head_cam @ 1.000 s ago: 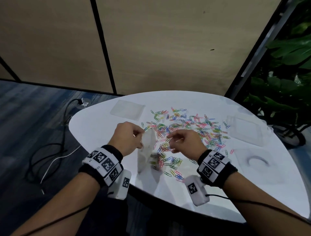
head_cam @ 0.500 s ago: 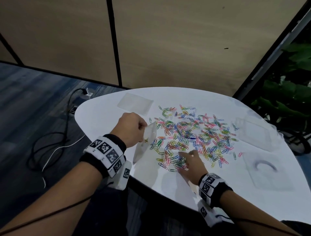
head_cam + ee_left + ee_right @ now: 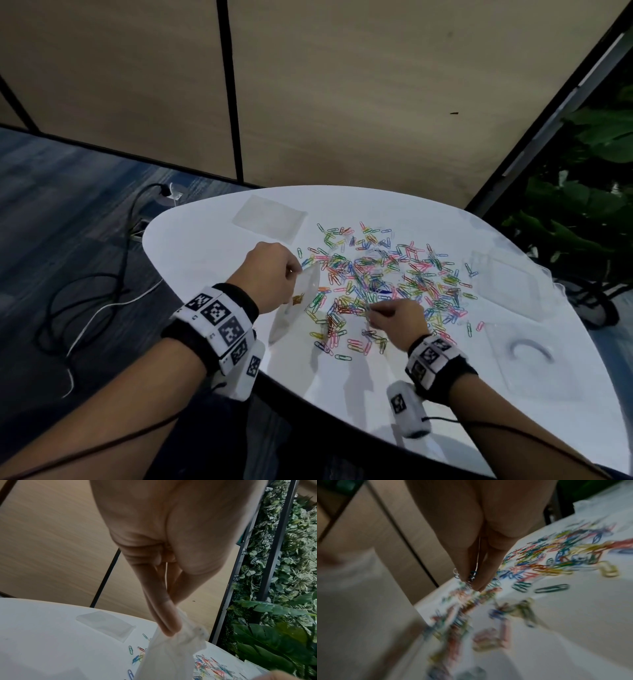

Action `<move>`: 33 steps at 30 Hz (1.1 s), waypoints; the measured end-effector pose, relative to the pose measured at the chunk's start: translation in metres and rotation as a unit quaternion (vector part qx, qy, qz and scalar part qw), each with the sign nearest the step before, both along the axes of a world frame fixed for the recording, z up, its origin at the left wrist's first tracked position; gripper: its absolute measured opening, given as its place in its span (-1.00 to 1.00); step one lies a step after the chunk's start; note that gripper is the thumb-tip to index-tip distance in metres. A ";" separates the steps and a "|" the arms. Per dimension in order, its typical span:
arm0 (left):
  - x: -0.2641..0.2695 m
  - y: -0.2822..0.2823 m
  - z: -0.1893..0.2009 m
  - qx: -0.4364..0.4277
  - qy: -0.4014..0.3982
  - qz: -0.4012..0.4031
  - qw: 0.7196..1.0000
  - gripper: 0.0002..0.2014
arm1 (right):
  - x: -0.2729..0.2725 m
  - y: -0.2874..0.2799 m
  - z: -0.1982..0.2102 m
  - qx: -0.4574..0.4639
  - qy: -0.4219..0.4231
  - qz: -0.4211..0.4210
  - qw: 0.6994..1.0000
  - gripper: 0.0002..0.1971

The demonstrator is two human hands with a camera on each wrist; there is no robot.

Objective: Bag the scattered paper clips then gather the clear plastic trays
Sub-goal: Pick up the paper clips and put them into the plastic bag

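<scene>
Many coloured paper clips (image 3: 383, 277) lie scattered over the middle of the white table (image 3: 205, 246). My left hand (image 3: 270, 277) pinches the top edge of a clear plastic bag (image 3: 298, 301), which hangs down to the table with a few clips inside; the pinch also shows in the left wrist view, on the bag (image 3: 171, 650). My right hand (image 3: 394, 313) is at the near edge of the pile and pinches a few paper clips (image 3: 471, 576) between its fingertips. Clear plastic trays lie at the far left (image 3: 269, 214), the right (image 3: 507, 281) and the near right (image 3: 534, 356).
A tan partition wall stands behind the table. Green plants (image 3: 582, 212) fill the right side. Cables (image 3: 102, 291) and a floor socket lie on the blue carpet left of the table. The table's near edge curves in front of my arms.
My right hand left the bag mouth, dropped to the near edge of the pile and has now closed its fingertips on a few clips. My left hand keeps holding the bag, a little farther left.
</scene>
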State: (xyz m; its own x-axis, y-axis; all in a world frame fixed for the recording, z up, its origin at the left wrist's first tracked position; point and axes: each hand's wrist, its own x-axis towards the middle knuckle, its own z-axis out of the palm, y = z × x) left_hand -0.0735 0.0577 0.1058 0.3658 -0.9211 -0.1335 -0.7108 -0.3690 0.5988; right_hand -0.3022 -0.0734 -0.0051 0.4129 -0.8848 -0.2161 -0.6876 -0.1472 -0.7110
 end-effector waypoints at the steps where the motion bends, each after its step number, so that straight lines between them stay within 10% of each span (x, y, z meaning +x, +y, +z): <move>1: 0.000 -0.001 0.000 0.000 0.000 -0.002 1.000 -0.71 | 0.004 -0.002 0.009 0.064 -0.072 -0.039 0.995 -0.87; 4: -0.002 -0.004 -0.001 -0.008 0.005 -0.005 1.000 -0.73 | 0.024 0.005 0.047 0.218 -0.304 -0.062 0.925 -0.76; 7: -0.007 -0.006 -0.003 -0.011 0.011 -0.013 1.000 -0.73 | 0.043 0.025 0.077 0.252 -0.364 0.013 0.896 -0.78; 13: -0.015 -0.008 -0.003 -0.009 0.027 -0.035 0.999 -0.73 | 0.067 0.055 0.067 -0.032 -0.174 0.120 0.977 -0.89; 18: -0.020 -0.007 -0.007 0.001 0.028 -0.054 0.998 -0.80 | 0.073 0.057 0.065 -0.098 -0.038 0.151 0.983 -0.89; 28: -0.021 -0.006 -0.003 -0.010 0.028 -0.058 0.998 -0.74 | 0.070 0.051 0.074 -0.112 -0.002 0.233 0.966 -0.72; 33: 0.001 -0.006 0.000 -0.011 0.001 -0.010 1.000 -0.74 | 0.049 0.031 0.079 -0.153 -0.092 0.136 0.975 -0.83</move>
